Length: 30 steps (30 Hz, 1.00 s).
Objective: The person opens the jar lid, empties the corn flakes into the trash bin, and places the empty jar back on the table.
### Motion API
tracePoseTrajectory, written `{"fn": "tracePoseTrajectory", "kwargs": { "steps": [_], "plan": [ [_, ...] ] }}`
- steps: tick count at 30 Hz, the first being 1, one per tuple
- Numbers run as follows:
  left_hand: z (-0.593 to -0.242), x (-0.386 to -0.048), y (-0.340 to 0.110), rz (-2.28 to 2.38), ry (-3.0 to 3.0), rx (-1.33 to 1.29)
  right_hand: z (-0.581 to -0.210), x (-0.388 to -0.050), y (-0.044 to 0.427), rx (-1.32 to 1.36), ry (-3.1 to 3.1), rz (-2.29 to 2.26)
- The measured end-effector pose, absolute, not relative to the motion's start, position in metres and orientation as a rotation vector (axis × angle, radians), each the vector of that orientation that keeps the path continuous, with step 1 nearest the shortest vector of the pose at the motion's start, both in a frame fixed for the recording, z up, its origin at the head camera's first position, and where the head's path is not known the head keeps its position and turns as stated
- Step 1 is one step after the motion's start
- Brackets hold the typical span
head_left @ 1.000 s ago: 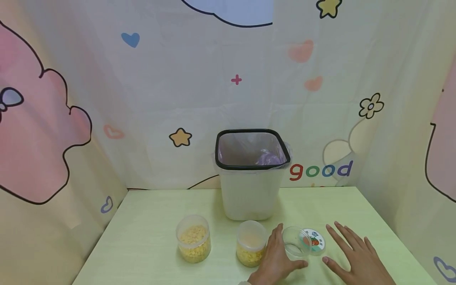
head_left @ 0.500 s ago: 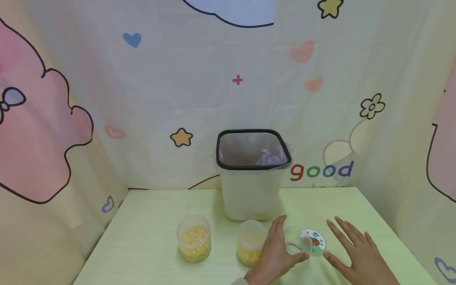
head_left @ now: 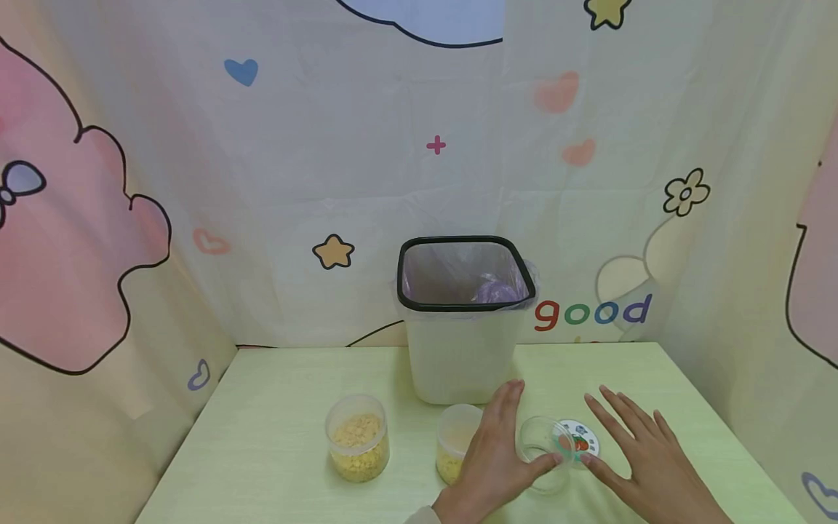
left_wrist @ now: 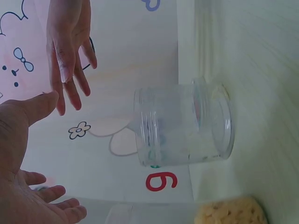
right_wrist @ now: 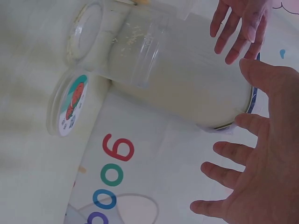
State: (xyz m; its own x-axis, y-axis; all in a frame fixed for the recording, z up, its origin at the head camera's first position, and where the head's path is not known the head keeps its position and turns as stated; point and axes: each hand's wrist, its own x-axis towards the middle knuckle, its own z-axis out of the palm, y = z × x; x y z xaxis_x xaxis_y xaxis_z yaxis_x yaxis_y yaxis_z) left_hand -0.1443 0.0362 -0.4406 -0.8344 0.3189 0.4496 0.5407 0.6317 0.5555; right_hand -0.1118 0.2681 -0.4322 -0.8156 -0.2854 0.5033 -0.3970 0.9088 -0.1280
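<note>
A clear plastic jar (head_left: 547, 466) with no lid on it stands upright on the table; in the left wrist view the jar (left_wrist: 175, 126) looks empty. My left hand (head_left: 494, 455) hovers at its left with fingers spread, apart from it. To its right my right hand (head_left: 651, 458) hangs in the air, fingers straight and apart, holding nothing. Behind the jar lies a round lid (head_left: 581, 439) with a fruit picture on a white and green label. A tub of yellow crumbly bits (head_left: 450, 466) is partly hidden behind my left hand.
Another tub of yellow bits (head_left: 357, 444) stands further left. A white bin (head_left: 461, 356) with a black rim and a purple-tinted liner stands at the back, before a printed curtain (head_left: 294, 145). The pale table (head_left: 262, 437) carries everything.
My left hand has risen and moved slightly left, away from the jar, now covering more of the tub beside it. My right hand has shifted a little forward and left.
</note>
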Motion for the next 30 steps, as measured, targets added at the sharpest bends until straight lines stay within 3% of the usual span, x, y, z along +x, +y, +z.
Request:
{"fn": "tracePoseTrajectory", "kwargs": {
  "steps": [30],
  "plan": [
    [-0.423, -0.153, -0.016, -0.459, -2.437, -0.715, -0.415, -0.13, 0.232, 0.589, -2.587, 0.359]
  ]
}}
